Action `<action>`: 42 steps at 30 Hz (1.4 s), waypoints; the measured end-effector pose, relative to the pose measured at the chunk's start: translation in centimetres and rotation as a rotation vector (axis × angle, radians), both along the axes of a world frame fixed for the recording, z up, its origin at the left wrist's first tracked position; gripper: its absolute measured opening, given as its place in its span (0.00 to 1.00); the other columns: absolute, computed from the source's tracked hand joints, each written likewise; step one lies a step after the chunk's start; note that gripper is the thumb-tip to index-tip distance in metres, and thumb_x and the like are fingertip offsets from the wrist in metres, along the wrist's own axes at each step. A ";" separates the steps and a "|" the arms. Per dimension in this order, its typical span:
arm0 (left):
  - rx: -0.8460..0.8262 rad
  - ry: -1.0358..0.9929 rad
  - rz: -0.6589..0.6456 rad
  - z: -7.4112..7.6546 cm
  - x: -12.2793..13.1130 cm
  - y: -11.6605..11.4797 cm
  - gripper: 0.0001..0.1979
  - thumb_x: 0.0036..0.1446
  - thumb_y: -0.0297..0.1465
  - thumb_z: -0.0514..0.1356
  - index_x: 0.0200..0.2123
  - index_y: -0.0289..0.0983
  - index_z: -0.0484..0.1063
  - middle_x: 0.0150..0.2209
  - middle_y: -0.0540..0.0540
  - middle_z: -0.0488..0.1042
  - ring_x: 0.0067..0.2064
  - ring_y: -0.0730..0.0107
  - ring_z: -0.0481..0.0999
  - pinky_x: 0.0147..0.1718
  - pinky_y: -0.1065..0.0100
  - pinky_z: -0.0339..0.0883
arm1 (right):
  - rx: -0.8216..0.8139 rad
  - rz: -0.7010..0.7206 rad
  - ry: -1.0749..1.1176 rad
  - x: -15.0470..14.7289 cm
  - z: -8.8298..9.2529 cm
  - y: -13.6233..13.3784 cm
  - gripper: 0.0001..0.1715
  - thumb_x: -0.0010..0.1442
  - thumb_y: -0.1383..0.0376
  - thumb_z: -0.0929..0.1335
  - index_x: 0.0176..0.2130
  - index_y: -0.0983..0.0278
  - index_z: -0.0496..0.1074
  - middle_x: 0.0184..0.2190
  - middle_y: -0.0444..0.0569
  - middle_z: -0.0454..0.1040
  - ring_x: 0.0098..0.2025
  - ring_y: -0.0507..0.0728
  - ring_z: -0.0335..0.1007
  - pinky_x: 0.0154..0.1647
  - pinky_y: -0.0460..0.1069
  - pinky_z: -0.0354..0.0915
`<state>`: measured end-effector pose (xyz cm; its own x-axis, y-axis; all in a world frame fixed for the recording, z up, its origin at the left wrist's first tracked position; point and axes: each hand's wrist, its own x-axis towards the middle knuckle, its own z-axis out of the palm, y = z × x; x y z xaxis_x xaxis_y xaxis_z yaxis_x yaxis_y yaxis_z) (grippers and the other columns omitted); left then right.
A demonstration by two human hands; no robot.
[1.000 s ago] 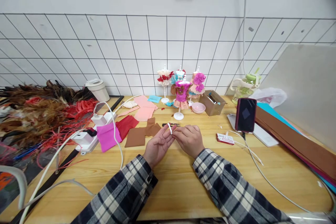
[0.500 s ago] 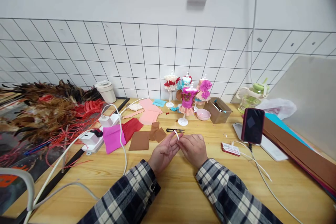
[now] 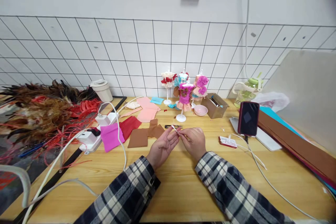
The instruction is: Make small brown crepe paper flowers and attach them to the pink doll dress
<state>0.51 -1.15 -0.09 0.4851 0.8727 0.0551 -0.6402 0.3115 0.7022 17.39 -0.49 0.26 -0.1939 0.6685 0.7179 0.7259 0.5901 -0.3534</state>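
My right hand (image 3: 194, 142) is closed in a pinch on one end of a thin white strip (image 3: 175, 129); whether it is paper or ribbon I cannot tell. The strip's free end points up and to the left, beside the fingertips of my left hand (image 3: 160, 149). That left hand is palm up with its fingers stretched out. Just beyond both hands lie black-handled thread snips (image 3: 170, 126). Brown paper squares (image 3: 138, 138) lie left of my left hand. Behind the snips, a small dress form in a magenta bodice and peach skirt (image 3: 184, 98) stands upright.
More dressed forms (image 3: 167, 80), a pink bowl (image 3: 201, 110) and a cardboard box (image 3: 214, 106) stand at the back. A power strip (image 3: 90, 145) with cables and feathers (image 3: 44, 112) are on the left. A phone (image 3: 248, 119) stands at right, near long brown sheets (image 3: 294, 145).
The white strip, curved upright between both hands before, now slants straight from my right fingers. My left fingers have spread out flatter. The view has shifted slightly.
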 end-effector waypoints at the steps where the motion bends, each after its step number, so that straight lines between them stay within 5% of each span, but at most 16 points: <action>1: 0.001 0.049 0.016 0.0 -0.1 0.0 0.39 0.38 0.19 0.53 0.58 0.38 0.57 0.59 0.40 0.65 0.61 0.61 0.63 0.61 0.56 0.48 | -0.025 -0.006 0.043 -0.1 0.1 0.1 0.08 0.61 0.62 0.65 0.34 0.60 0.74 0.32 0.46 0.78 0.34 0.53 0.70 0.40 0.50 0.57; 4: 0.019 0.402 0.136 0.0 -0.2 0.3 0.29 0.46 0.26 0.59 0.55 0.39 0.63 0.51 0.38 0.72 0.51 0.58 0.73 0.44 0.62 0.67 | -0.124 -0.062 0.239 0.0 0.1 0.5 0.08 0.58 0.61 0.66 0.31 0.62 0.73 0.26 0.44 0.75 0.28 0.52 0.67 0.36 0.49 0.60; 8: 0.131 0.906 0.325 0.0 -0.2 0.6 0.16 0.49 0.39 0.62 0.38 0.34 0.74 0.33 0.42 0.76 0.29 0.66 0.76 0.20 0.73 0.61 | -0.289 -0.153 0.556 0.7 -0.5 1.6 0.12 0.56 0.58 0.66 0.27 0.63 0.70 0.19 0.42 0.68 0.21 0.51 0.62 0.25 0.46 0.60; 13: 0.322 0.985 0.358 -0.3 0.3 0.3 0.13 0.52 0.38 0.60 0.33 0.35 0.76 0.28 0.45 0.76 0.25 0.70 0.73 0.26 0.69 0.67 | -0.323 -0.269 0.486 1.4 -0.8 2.1 0.11 0.55 0.59 0.66 0.26 0.63 0.69 0.19 0.42 0.67 0.21 0.51 0.61 0.24 0.46 0.57; 19: 0.359 1.000 0.332 -0.8 0.5 0.1 0.15 0.55 0.36 0.57 0.43 0.37 0.77 0.33 0.44 0.78 0.29 0.67 0.76 0.32 0.66 0.69 | -0.320 -0.101 0.043 0.0 -0.2 0.9 0.07 0.55 0.63 0.67 0.26 0.61 0.72 0.20 0.43 0.69 0.26 0.52 0.64 0.30 0.47 0.56; 32: 0.641 1.310 0.422 -0.4 -0.4 0.5 0.13 0.58 0.36 0.55 0.36 0.40 0.79 0.35 0.47 0.80 0.35 0.67 0.77 0.35 0.69 0.66 | -0.517 0.130 0.146 -0.4 -1.2 0.9 0.08 0.57 0.65 0.67 0.34 0.61 0.78 0.25 0.44 0.74 0.28 0.51 0.66 0.29 0.45 0.60; 42: 0.563 1.235 0.439 0.3 -0.6 0.5 0.10 0.55 0.33 0.57 0.29 0.36 0.78 0.28 0.47 0.79 0.30 0.71 0.77 0.31 0.74 0.68 | -0.477 0.214 0.081 -0.3 -0.3 0.2 0.09 0.58 0.66 0.67 0.35 0.61 0.79 0.23 0.44 0.71 0.26 0.50 0.64 0.29 0.44 0.57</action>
<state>-0.11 -0.63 0.17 0.1766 0.9663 0.1874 0.4934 -0.2517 0.8326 17.08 -0.25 -0.08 -0.3185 0.8762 0.3617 0.5657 0.4819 -0.6691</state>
